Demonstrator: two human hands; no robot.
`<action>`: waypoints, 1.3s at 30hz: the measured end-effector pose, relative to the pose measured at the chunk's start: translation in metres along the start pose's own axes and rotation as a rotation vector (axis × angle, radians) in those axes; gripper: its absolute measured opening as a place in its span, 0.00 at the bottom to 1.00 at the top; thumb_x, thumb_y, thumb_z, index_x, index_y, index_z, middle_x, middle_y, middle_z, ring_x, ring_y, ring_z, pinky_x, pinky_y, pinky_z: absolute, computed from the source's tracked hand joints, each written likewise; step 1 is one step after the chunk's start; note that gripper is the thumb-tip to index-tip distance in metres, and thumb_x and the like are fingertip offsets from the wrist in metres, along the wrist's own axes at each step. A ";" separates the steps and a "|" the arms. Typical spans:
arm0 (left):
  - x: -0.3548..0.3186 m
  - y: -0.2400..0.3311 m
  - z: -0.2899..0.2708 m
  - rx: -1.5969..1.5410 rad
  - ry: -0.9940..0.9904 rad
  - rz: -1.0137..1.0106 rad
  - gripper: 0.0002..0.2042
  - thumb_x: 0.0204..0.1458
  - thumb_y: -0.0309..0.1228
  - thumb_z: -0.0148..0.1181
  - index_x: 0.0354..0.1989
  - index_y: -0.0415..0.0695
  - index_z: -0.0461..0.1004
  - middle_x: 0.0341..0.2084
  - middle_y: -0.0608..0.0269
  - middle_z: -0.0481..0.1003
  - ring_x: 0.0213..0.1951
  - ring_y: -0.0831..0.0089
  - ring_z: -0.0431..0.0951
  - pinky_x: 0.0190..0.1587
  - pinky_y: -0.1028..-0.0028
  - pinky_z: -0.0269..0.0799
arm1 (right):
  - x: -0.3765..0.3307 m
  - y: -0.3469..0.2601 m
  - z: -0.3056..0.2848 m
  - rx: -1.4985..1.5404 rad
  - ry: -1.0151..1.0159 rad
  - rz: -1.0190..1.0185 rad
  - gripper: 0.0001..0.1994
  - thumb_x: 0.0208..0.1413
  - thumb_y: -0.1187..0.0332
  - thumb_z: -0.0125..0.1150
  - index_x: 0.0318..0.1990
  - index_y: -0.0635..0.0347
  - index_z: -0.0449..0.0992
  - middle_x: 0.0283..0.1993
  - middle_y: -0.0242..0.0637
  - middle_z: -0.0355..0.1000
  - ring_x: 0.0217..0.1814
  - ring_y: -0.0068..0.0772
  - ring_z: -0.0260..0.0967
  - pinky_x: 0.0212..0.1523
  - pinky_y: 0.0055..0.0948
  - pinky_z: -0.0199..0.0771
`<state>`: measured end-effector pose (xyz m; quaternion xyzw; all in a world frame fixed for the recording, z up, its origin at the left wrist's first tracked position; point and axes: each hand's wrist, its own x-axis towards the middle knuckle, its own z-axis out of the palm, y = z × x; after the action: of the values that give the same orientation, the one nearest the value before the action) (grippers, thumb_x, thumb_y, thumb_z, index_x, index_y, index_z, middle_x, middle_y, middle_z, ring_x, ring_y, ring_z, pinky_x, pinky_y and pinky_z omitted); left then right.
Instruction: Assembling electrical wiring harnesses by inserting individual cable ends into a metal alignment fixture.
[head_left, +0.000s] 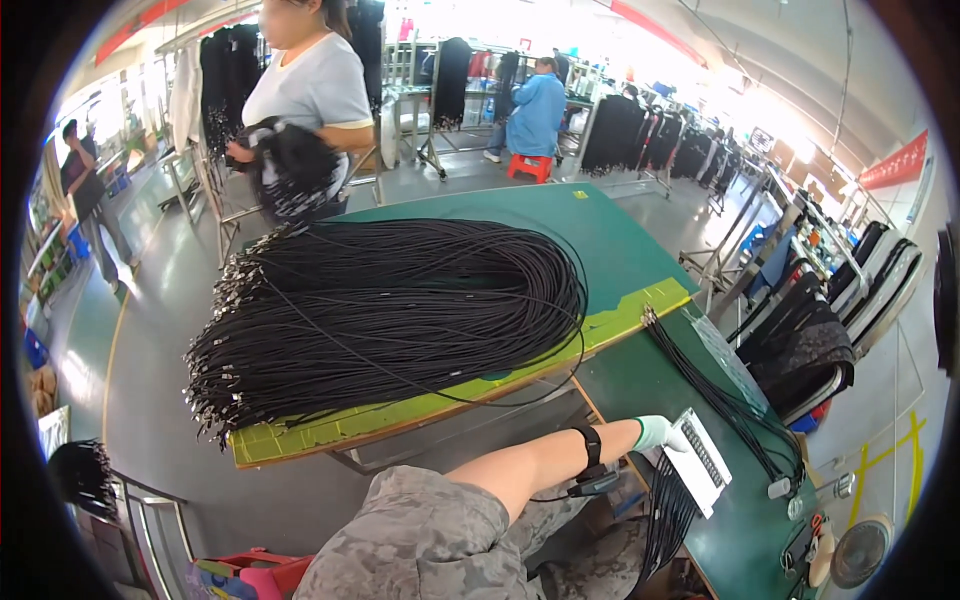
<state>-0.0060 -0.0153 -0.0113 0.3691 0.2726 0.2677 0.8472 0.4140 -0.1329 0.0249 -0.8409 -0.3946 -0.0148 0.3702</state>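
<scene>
My left arm reaches right from a camouflage short sleeve, with a black strap and a small dark device [595, 484] near the wrist. My left hand [652, 433], in a pale green and white glove, grips the edge of a white board [688, 480], its fingers partly hidden. Along the board runs a dark row of slots or connectors too small to make out. A bunch of black cables [668, 515] hangs from beneath the board. My right hand does not show. Just beyond, another bunch of black cables [715, 390] lies across the green table [655, 375].
A big looped pile of black cables [400, 320] covers much of the yellow-edged table [610, 215] ahead. Behind it a person [315, 90] carries a cable bundle [290, 170]. Orange-handled scissors [817, 525] and a round fan-like object [862, 552] are at right. Hanging racks [640, 135] stand beyond.
</scene>
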 end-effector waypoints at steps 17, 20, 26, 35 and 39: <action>0.013 -0.008 -0.044 0.134 -0.078 0.049 0.15 0.52 0.30 0.61 0.47 0.37 0.74 0.43 0.53 0.76 0.44 0.56 0.77 0.43 0.51 0.76 | -0.189 0.147 -0.157 -0.479 0.419 0.424 0.24 0.58 0.55 0.55 0.48 0.74 0.71 0.46 0.53 0.74 0.47 0.48 0.72 0.51 0.39 0.71; -0.006 0.010 -0.023 0.050 -0.133 -0.043 0.16 0.54 0.29 0.59 0.45 0.29 0.73 0.46 0.48 0.75 0.45 0.56 0.77 0.46 0.56 0.77 | -0.483 0.161 -0.329 -0.810 0.763 0.912 0.23 0.59 0.56 0.55 0.47 0.75 0.72 0.45 0.53 0.74 0.46 0.48 0.73 0.50 0.40 0.71; 0.006 0.016 -0.056 0.139 0.006 -0.065 0.17 0.55 0.32 0.58 0.52 0.40 0.70 0.46 0.54 0.74 0.45 0.57 0.76 0.43 0.59 0.76 | -0.472 0.171 -0.341 -0.654 0.568 1.391 0.36 0.52 0.35 0.48 0.60 0.53 0.68 0.61 0.49 0.65 0.64 0.47 0.62 0.63 0.40 0.60; 0.041 0.025 -0.088 0.283 -0.186 -0.025 0.18 0.61 0.31 0.51 0.58 0.37 0.67 0.53 0.51 0.69 0.50 0.64 0.73 0.51 0.68 0.73 | -0.564 0.240 -0.409 -0.412 0.253 1.312 0.31 0.52 0.40 0.52 0.53 0.57 0.73 0.55 0.48 0.71 0.56 0.45 0.69 0.58 0.37 0.66; 0.029 0.027 -0.081 0.270 -0.064 -0.055 0.19 0.60 0.31 0.52 0.57 0.35 0.67 0.53 0.49 0.69 0.50 0.64 0.74 0.52 0.69 0.73 | -0.588 0.237 -0.423 -0.527 0.194 1.096 0.28 0.50 0.49 0.59 0.54 0.58 0.73 0.53 0.48 0.72 0.55 0.45 0.70 0.57 0.34 0.67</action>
<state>-0.0455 0.0588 -0.0451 0.4806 0.2889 0.1935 0.8051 0.2827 -0.8830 0.0002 -0.9794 0.1476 0.0043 0.1379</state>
